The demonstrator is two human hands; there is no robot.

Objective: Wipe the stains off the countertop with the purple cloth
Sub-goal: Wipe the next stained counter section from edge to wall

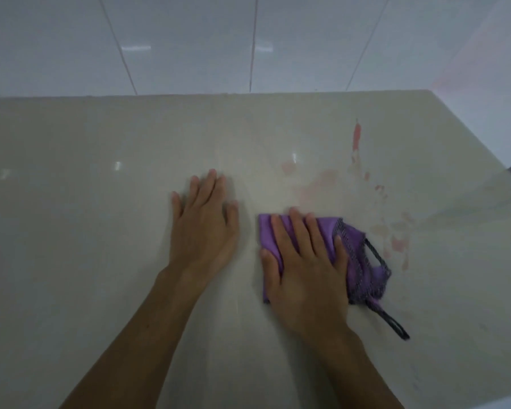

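Here, glossy beige stone tabletop (pixel 86 231) fills most of frame, white tiled wall (pixel 189 39) above. Left hand (pixel 204 228) at centre, flat, fingers spread, palm down on bare surface, holding nothing. Right hand (pixel 304 261) right of centre, flat and open, pressing folded purple microfibre cloth (pixel 360 261) with grey stitched edge and dark loop. Pinkish-red smeared stains (pixel 357 137) upper right of cloth, more just beside its right edge.

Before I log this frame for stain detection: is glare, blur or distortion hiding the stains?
Head view: soft overall; small bright glints on the glossy countertop, one beside the faint pink smears; red streak stays readable; cloth under the right hand slightly motion-blurred; wide-angle bends the counter's right edge; left hand casts little shadow.
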